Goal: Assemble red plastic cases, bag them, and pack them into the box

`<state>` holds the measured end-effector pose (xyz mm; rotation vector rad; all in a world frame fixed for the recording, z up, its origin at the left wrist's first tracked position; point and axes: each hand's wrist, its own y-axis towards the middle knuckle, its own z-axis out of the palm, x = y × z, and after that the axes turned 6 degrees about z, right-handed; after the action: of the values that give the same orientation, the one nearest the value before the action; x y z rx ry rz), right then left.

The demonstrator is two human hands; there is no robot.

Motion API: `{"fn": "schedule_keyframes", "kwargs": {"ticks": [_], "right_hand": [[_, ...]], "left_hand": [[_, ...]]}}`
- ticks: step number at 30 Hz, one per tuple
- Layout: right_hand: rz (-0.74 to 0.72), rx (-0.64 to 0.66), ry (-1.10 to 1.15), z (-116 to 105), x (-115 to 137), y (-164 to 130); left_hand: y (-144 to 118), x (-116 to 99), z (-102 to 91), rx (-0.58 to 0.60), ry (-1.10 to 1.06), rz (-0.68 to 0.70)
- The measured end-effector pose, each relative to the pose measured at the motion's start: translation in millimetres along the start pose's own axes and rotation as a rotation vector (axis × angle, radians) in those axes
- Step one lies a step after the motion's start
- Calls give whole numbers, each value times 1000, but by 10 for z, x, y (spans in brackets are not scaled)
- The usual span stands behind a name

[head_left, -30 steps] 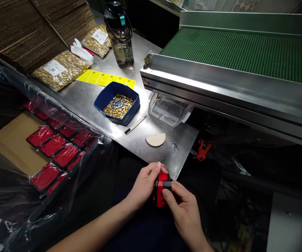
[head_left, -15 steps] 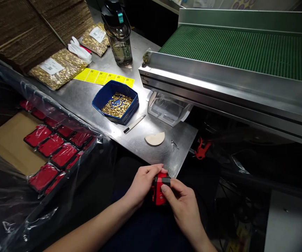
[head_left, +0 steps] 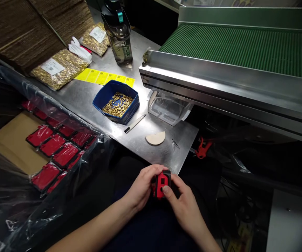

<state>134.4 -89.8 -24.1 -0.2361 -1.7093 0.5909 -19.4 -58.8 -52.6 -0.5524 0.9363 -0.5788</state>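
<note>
Both of my hands hold one small red and black plastic part [head_left: 161, 182] just below the near edge of the steel table [head_left: 151, 147]. My left hand [head_left: 143, 187] wraps its left side with the fingers curled over the top. My right hand [head_left: 181, 204] grips it from the right, thumb pressed on its red face. A blue bin [head_left: 101, 99] with several small gold pieces stands further back on the table.
A box lined with plastic film [head_left: 14, 140] at left holds several red parts [head_left: 61, 148]. On the table lie a knife [head_left: 135, 123], a beige half disc [head_left: 155, 138], yellow labels [head_left: 103, 77], bags of gold pieces [head_left: 59, 68], a water bottle [head_left: 119, 35]. A green conveyor [head_left: 240, 49] runs at right.
The red part has been turned in my hands so its red face points up more. My right thumb has slid down onto that face. Both hands stay in the same place.
</note>
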Motion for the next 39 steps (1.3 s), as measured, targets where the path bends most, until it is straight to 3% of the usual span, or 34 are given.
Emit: {"fn": "schedule_keyframes", "kwargs": {"ticks": [4, 10, 15, 20, 25, 31, 33, 36, 39], "right_hand": [[-55, 104, -118, -42, -97, -54], [-77, 14, -203, -46, -196, -107], [-9, -33, 26, -91, -156, -126], [108, -40, 151, -169, -101, -89], [121, -28, 191, -148, -67, -47], [203, -39, 299, -75, -67, 1], [243, -48, 415, -72, -86, 48], [347, -60, 675, -95, -150, 151], [430, -101, 903, -130, -254, 255]], "left_hand": [[45, 19, 35, -88, -56, 25], [135, -20, 73, -124, -26, -94], [155, -100, 23, 29, 226, 83], [31, -125, -12, 218, 268, 74], [-13, -83, 44, 251, 298, 110], [145, 44, 58, 78, 293, 13], [177, 53, 7, 68, 242, -8], [164, 11, -112, 163, 130, -10], [108, -55, -223, 314, 118, 77]]}}
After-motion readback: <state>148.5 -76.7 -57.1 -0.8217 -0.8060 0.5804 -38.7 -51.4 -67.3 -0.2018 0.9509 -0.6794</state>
